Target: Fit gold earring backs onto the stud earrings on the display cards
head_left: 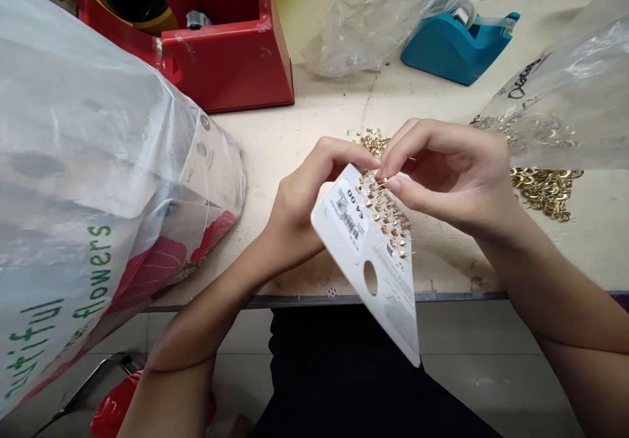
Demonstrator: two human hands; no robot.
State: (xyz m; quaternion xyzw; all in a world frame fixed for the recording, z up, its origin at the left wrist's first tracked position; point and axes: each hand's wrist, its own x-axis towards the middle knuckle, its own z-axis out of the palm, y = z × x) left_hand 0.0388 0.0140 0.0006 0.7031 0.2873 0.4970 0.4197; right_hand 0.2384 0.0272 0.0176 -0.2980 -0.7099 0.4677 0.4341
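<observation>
Over the workbench, left hand grips a white card of gold studs, right hand pinching its top

A red stand and blue tape dispenser sit beyond a plastic bag.

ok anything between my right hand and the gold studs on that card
Nothing visible stands in the way. The fingertips of your right hand are already at the gold studs on the white card, which your left hand holds up.
</observation>
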